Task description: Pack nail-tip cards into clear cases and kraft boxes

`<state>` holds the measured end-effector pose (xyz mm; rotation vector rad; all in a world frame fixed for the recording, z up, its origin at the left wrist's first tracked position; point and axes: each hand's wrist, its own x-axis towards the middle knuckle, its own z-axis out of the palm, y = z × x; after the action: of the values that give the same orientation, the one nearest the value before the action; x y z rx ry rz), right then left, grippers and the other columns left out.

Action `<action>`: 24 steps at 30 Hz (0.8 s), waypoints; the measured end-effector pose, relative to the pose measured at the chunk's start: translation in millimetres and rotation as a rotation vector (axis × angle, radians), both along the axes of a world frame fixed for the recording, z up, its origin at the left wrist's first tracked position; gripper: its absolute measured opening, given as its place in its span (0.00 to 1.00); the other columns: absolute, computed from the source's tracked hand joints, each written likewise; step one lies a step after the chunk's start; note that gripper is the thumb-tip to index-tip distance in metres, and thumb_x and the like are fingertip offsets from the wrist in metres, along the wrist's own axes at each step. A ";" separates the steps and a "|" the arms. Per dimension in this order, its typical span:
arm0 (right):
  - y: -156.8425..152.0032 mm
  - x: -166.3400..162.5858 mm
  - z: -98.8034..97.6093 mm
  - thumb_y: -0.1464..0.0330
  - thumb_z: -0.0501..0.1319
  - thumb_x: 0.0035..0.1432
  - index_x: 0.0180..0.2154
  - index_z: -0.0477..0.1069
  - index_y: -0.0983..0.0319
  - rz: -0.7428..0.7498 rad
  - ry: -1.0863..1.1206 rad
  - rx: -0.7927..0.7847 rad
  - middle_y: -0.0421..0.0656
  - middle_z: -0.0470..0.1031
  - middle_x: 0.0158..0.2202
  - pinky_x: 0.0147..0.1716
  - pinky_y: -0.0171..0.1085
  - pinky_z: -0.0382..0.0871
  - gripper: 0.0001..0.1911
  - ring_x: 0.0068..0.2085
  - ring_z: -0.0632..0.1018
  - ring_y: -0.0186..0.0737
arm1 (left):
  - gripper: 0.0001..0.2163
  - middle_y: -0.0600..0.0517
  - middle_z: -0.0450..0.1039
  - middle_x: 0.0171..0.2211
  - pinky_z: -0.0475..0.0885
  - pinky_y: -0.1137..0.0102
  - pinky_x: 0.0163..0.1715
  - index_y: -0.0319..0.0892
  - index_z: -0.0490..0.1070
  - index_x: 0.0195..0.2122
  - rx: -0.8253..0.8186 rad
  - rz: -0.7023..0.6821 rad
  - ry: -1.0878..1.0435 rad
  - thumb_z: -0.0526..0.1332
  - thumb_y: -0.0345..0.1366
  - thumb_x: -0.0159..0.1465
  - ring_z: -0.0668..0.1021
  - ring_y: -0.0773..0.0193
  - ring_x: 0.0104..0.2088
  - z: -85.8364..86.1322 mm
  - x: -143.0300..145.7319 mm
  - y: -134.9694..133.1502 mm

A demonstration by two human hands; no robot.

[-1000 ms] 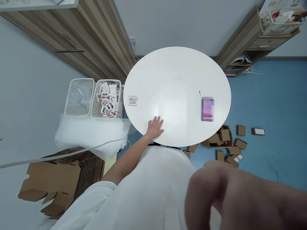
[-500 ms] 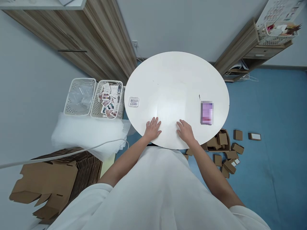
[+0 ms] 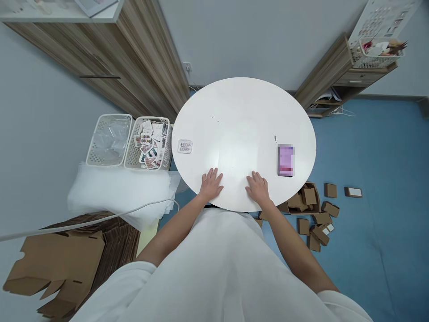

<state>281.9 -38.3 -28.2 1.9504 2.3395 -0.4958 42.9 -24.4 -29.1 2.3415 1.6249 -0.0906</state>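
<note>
My left hand lies flat, fingers spread, on the near edge of a round white table. My right hand lies flat beside it, also open and holding nothing. A small clear plastic packet sits at the table's left edge. A purple rectangular item lies on the right side of the table, a short way beyond my right hand.
Two white baskets stand left of the table: one with clear bags, one with small printed cards. White foam sheets and flat cardboard blanks lie below them. Small brown boxes litter the blue floor on the right.
My right hand came down from close in front of the camera and settled flat on the table next to my left hand. The left hand stayed in place.
</note>
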 end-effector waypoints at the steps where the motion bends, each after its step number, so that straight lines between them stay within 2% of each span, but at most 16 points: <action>1: 0.2 0.2 -0.1 0.67 0.51 0.55 0.51 0.60 0.60 -0.008 -0.001 -0.003 0.51 0.48 0.62 0.52 0.51 0.49 0.20 0.61 0.52 0.51 | 0.23 0.42 0.46 0.62 0.47 0.50 0.53 0.44 0.57 0.56 0.000 0.006 -0.003 0.53 0.42 0.59 0.48 0.48 0.61 -0.2 -0.1 -0.4; 8: 1.4 1.3 2.1 0.68 0.52 0.54 0.51 0.60 0.61 -0.039 0.052 -0.001 0.51 0.49 0.61 0.52 0.51 0.51 0.20 0.61 0.53 0.52 | 0.23 0.42 0.48 0.61 0.47 0.50 0.53 0.44 0.58 0.55 -0.010 0.031 -0.062 0.54 0.41 0.58 0.49 0.47 0.61 1.8 0.3 -1.6; 12: 17.5 -15.8 9.4 0.67 0.52 0.55 0.52 0.59 0.62 -0.074 0.171 0.070 0.52 0.53 0.60 0.52 0.50 0.53 0.22 0.59 0.55 0.51 | 0.24 0.42 0.47 0.61 0.48 0.50 0.53 0.45 0.57 0.56 0.013 0.103 -0.133 0.54 0.43 0.59 0.51 0.48 0.60 4.8 -13.9 3.9; 15: 43.1 -47.7 15.6 0.67 0.52 0.55 0.53 0.58 0.61 -0.057 0.308 0.041 0.50 0.58 0.57 0.52 0.49 0.56 0.23 0.57 0.60 0.49 | 0.26 0.40 0.47 0.61 0.52 0.50 0.52 0.43 0.54 0.57 0.021 0.290 -0.197 0.54 0.44 0.59 0.52 0.46 0.60 6.3 -42.6 19.2; 19: 79.9 -104.3 19.2 0.68 0.53 0.54 0.54 0.57 0.60 0.001 0.486 -0.132 0.48 0.63 0.52 0.49 0.44 0.62 0.24 0.51 0.67 0.44 | 0.29 0.36 0.48 0.60 0.55 0.52 0.53 0.37 0.52 0.58 0.014 0.603 -0.353 0.55 0.45 0.58 0.54 0.46 0.59 6.0 -96.1 53.4; 21: 96.0 -131.6 18.1 0.69 0.54 0.53 0.54 0.56 0.60 0.001 0.540 -0.224 0.47 0.63 0.52 0.47 0.43 0.64 0.26 0.49 0.69 0.43 | 0.29 0.36 0.52 0.58 0.56 0.56 0.54 0.34 0.51 0.58 0.026 0.703 -0.468 0.55 0.42 0.58 0.56 0.49 0.59 4.3 -120.9 72.3; 24: 117.8 -167.1 13.0 0.69 0.57 0.50 0.56 0.53 0.60 -0.048 0.596 -0.330 0.47 0.63 0.52 0.46 0.42 0.66 0.31 0.45 0.70 0.41 | 0.27 0.39 0.56 0.56 0.58 0.60 0.54 0.36 0.52 0.58 -0.020 0.814 -0.618 0.55 0.38 0.58 0.64 0.53 0.55 -0.9 -148.1 97.3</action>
<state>114.7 79.6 -15.2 1.8822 2.2841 -1.5386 -105.1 73.0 -30.0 1.3107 2.0187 0.6953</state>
